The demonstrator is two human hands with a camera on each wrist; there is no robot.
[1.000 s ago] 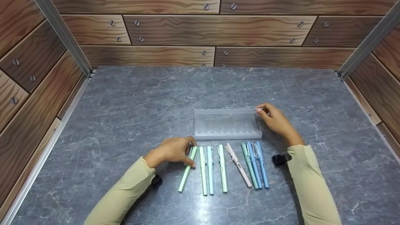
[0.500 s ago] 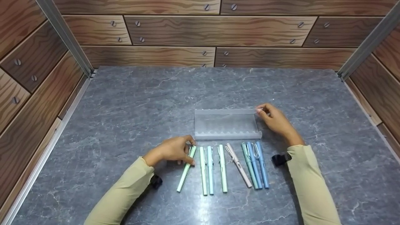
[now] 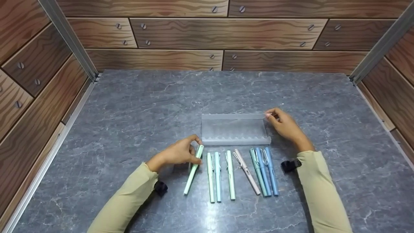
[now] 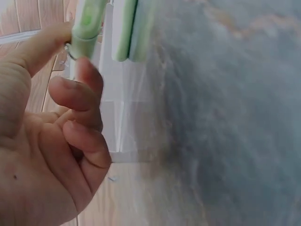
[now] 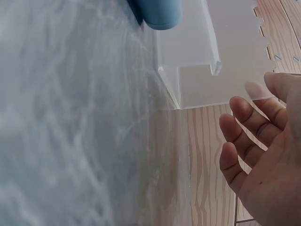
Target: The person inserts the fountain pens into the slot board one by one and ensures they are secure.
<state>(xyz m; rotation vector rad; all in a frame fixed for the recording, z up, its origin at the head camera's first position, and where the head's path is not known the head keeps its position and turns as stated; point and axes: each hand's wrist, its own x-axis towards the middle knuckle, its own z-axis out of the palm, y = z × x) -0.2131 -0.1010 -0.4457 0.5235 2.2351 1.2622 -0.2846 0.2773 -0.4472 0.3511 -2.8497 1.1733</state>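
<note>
My left hand pinches a light green capped pen near its upper end, left of the row of pens. The pen leans up to the right, its top close to the tray's near left corner. In the left wrist view thumb and fingertips meet around the pen, and the other fingers are curled below. A translucent notched pen tray lies beyond the pens. My right hand pinches its far right corner; in the right wrist view a fingertip shows through the clear plastic.
On the grey marbled table lie a pale green pen, a light blue pen, another green pen, a pinkish-grey pen, a teal pen and blue pens. Wood-patterned walls enclose the table.
My left hand has moved slightly away from me, carrying the light green pen up toward the tray. The right hand and tray have stayed in place.
</note>
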